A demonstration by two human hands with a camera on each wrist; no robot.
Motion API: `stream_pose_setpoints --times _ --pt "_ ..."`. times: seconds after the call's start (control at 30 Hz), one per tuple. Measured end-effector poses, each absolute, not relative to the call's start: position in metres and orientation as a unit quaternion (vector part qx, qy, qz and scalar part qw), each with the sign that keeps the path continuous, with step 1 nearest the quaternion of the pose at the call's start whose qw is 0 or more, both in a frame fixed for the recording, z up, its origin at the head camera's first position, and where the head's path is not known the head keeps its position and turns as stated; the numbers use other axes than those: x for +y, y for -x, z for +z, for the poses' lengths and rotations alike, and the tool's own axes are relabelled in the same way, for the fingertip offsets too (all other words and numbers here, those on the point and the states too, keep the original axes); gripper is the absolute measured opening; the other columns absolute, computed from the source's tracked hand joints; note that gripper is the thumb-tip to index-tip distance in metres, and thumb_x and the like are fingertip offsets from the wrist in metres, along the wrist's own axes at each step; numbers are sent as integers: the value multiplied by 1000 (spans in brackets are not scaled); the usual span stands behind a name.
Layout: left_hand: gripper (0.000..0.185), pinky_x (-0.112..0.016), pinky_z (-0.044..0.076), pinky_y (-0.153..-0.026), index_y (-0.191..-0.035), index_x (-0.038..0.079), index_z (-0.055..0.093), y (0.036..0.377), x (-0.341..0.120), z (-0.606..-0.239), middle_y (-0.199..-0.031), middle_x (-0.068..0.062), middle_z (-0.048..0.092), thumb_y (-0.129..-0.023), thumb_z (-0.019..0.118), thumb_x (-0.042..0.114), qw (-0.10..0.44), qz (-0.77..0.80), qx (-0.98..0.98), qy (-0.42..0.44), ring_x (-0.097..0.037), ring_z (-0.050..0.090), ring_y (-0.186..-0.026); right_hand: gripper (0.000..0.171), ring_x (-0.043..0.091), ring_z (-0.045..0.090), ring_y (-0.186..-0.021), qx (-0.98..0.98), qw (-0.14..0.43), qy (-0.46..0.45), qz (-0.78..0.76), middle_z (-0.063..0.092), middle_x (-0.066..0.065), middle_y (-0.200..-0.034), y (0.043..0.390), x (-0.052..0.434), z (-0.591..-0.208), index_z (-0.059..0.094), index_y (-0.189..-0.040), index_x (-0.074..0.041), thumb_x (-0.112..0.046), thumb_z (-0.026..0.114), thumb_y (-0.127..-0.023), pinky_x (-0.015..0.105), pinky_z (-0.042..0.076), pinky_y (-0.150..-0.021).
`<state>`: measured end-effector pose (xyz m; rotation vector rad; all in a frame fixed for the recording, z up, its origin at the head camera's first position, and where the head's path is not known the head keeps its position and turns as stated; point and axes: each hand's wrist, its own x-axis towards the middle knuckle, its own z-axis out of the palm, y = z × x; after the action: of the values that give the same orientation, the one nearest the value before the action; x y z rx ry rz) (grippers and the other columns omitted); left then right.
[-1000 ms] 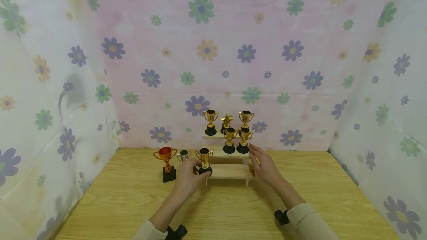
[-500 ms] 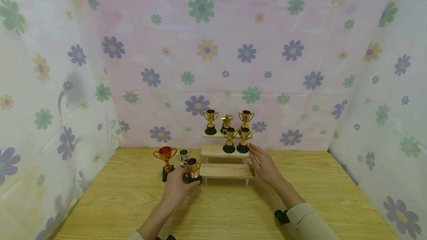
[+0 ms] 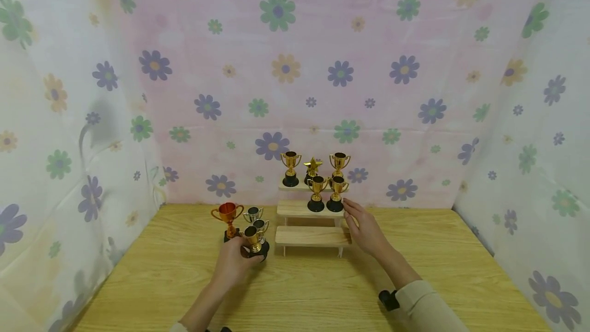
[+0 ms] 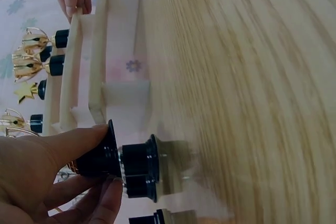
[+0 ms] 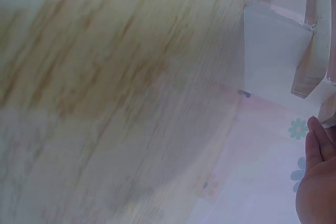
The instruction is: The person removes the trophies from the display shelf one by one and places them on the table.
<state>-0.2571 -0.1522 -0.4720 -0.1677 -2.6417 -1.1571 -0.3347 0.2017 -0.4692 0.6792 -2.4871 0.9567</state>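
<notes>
My left hand [image 3: 241, 255] grips a small gold trophy [image 3: 252, 236] by its black base [image 4: 137, 165], left of the wooden stepped stand [image 3: 313, 235]. The base is at table level; I cannot tell whether it touches. Just behind it stand two silver trophies [image 3: 254, 214] and a copper one [image 3: 227, 215]. My right hand [image 3: 357, 222] rests with straight fingers against the stand's right end. Two gold trophies [image 3: 327, 193] stand on the middle step. Two more and a gold star [image 3: 313, 167] are on the top step. The lowest step is bare.
Flowered cloth walls [image 3: 295, 81] close in the wooden table [image 3: 322, 291] at the back and on both sides. In the left wrist view the stand [image 4: 97, 77] lies close beside the held trophy.
My left hand has taken the gold trophy off the lowest step and carried it left and down, beside the silver ones. The right hand has stayed at the stand.
</notes>
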Motion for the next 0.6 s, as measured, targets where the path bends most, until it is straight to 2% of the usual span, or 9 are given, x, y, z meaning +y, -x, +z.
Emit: stream_pose_setpoints --times 0.6 --pt "32 -37 55 -68 -90 -6 72 264 -172 -487 -84 -9 71 -68 92 7 106 -385 -916 31 -20 65 -75 40 43 46 -139 -887 192 -241 344 49 26 -151 334 202 -469 53 -141 11 -11 50 -109 58 40 -110"
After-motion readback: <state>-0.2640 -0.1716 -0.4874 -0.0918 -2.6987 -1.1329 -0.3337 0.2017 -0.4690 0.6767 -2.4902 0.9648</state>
